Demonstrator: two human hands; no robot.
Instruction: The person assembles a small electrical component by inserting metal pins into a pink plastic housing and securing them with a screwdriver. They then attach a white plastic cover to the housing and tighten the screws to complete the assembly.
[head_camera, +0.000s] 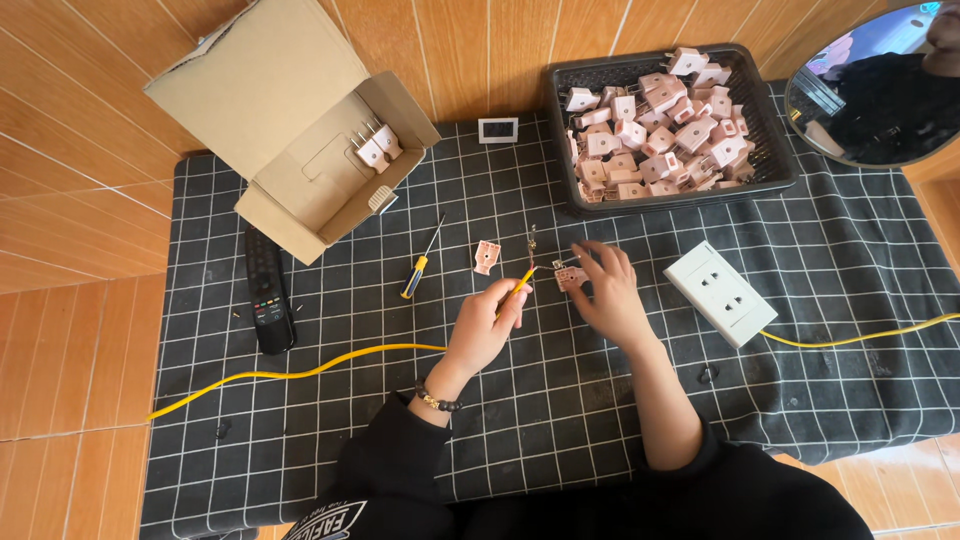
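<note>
Pinching yellow wire (520, 287), left hand (484, 330); right hand (610, 295) fingers touching plug half (570, 277).

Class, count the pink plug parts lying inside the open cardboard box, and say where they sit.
2: both plug parts lie side by side on the inner flap of the cardboard box, prongs pointing up-left. The box walls may hide others.

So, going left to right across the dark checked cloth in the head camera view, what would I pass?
Black remote control → open cardboard box → yellow-handled screwdriver → loose pink plug half → left hand → right hand → white socket block.
</note>
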